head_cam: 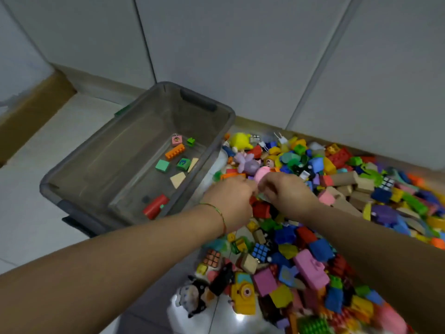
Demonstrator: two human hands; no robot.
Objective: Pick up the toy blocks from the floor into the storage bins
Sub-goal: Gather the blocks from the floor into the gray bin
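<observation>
A big heap of colourful toy blocks (320,256) covers the floor on the right. A grey see-through storage bin (72,182) stands to its left, with several blocks in it, among them a red cylinder (156,206) and an orange brick (175,151). My left hand (230,197) is knuckles-up at the heap's near-left edge, its fingers curled down among the blocks with the tips hidden. Right beside it, almost touching, my right hand (287,192) curls over the heap and pinches a small pale green piece (262,197). A pink toy (261,173) lies just beyond both hands.
White cabinet doors (240,44) rise directly behind the bin and the heap. A purple figure (248,162) and a yellow toy (240,140) lie at the heap's far edge. A black-and-white toy figure (192,295) lies at the near edge. A brown board (36,109) runs along the far left.
</observation>
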